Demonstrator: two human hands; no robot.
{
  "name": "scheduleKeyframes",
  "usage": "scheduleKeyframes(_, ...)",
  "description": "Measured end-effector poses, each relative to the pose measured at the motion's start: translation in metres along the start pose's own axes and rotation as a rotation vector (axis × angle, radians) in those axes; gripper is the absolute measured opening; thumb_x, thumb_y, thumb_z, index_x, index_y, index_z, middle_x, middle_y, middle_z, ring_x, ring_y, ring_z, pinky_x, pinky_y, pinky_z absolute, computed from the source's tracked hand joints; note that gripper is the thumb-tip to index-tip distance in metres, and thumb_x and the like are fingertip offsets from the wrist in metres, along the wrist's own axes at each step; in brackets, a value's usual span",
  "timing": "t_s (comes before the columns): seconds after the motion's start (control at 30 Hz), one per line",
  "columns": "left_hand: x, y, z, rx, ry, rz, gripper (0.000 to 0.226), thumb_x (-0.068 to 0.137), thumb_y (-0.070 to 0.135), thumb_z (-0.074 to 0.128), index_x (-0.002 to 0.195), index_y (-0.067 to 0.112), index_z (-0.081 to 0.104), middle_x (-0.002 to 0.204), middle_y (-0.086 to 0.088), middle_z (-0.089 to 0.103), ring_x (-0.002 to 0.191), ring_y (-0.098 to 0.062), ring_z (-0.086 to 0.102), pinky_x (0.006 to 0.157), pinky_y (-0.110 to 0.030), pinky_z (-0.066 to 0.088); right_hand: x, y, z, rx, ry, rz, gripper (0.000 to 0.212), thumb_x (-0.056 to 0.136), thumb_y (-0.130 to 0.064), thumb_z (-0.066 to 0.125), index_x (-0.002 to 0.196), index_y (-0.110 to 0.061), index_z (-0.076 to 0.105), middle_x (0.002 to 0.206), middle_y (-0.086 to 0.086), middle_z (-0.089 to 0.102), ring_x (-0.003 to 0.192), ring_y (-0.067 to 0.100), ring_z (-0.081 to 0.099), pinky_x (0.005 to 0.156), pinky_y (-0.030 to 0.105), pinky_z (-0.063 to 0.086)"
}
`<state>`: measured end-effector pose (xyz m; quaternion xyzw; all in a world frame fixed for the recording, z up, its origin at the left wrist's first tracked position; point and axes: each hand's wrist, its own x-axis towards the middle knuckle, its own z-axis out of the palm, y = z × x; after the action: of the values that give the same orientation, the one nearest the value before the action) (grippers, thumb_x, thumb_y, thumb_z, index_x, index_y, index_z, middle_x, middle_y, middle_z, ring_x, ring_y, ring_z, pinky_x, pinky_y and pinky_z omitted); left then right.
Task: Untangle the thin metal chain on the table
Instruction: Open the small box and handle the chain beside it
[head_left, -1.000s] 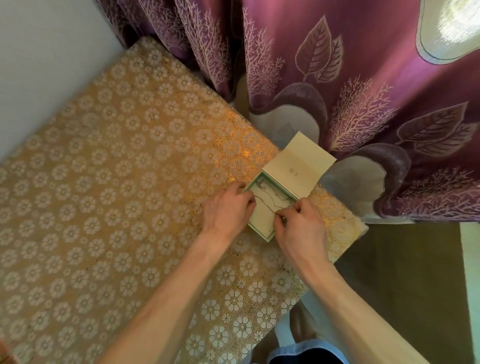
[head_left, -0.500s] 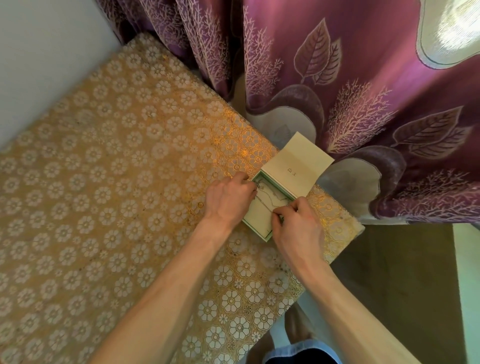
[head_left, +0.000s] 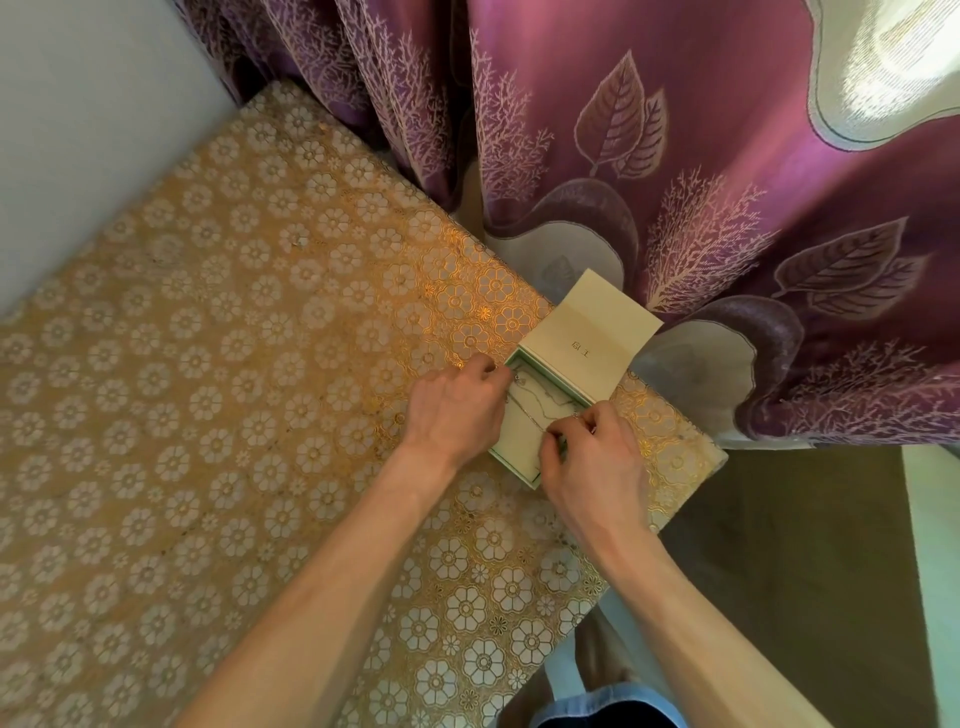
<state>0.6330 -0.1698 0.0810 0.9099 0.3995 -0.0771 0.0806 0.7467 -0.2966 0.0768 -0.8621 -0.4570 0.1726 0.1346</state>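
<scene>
A thin silver chain (head_left: 540, 410) lies in loose curves on the cream pad of a small green-edged box (head_left: 514, 460), whose lid (head_left: 589, 338) stands open at the back. My left hand (head_left: 452, 410) rests at the box's left edge, fingertips pinching the chain's upper end near a small pendant. My right hand (head_left: 587, 457) sits over the box's right side, thumb and forefinger pinching the chain there. Both hands hide parts of the chain.
The box sits near the right corner of a table with a gold floral cloth (head_left: 234, 389). A purple leaf-patterned curtain (head_left: 727, 182) hangs right behind the box. A pale wall (head_left: 78, 130) borders the table's left. Floor lies beyond the right edge.
Both hands stay on the box and chain with only small finger shifts; the right hand's pinch sits slightly further along the chain. The camera has drifted a little.
</scene>
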Motion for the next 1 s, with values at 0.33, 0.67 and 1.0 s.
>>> scheduleKeyframes(0.33, -0.048, -0.003, -0.016, -0.279, -0.049, -0.117, 0.034, 0.101, 0.032, 0.05, 0.134, 0.027, 0.059, 0.139, 0.005, 0.056, 0.12, -0.016, 0.059, 0.102, -0.033, 0.046, -0.02, 0.013, -0.024, 0.068, -0.144, -0.118, 0.025, 0.098, -0.031, 0.055, 0.115, -0.02, 0.07, 0.105, 0.0, 0.062, 0.1, 0.021, 0.058, 0.082, 0.039, 0.053)
scheduleKeyframes(0.67, -0.273, 0.038, -0.073, -0.832, -0.002, -0.734, 0.032, 0.098, 0.041, 0.056, 0.128, 0.029, 0.061, 0.135, 0.024, 0.046, 0.1, 0.003, 0.063, 0.088, -0.007, 0.047, -0.13, 0.027, -0.144, 0.077, -0.33, -0.373, 0.022, 0.096, -0.034, 0.063, 0.114, -0.027, 0.073, 0.119, -0.012, 0.068, 0.111, 0.011, 0.059, 0.093, 0.024, 0.043)
scheduleKeyframes(1.0, -0.453, 0.123, -0.08, -0.985, 0.176, -1.052, 0.016, 0.098, 0.035, 0.059, 0.112, 0.043, 0.063, 0.117, 0.034, 0.053, 0.112, 0.003, 0.051, 0.083, -0.012, 0.036, -0.233, 0.043, -0.197, 0.076, -0.381, -0.568, 0.024, 0.094, -0.035, 0.065, 0.116, -0.034, 0.072, 0.122, -0.019, 0.066, 0.118, 0.007, 0.059, 0.097, 0.019, 0.04)
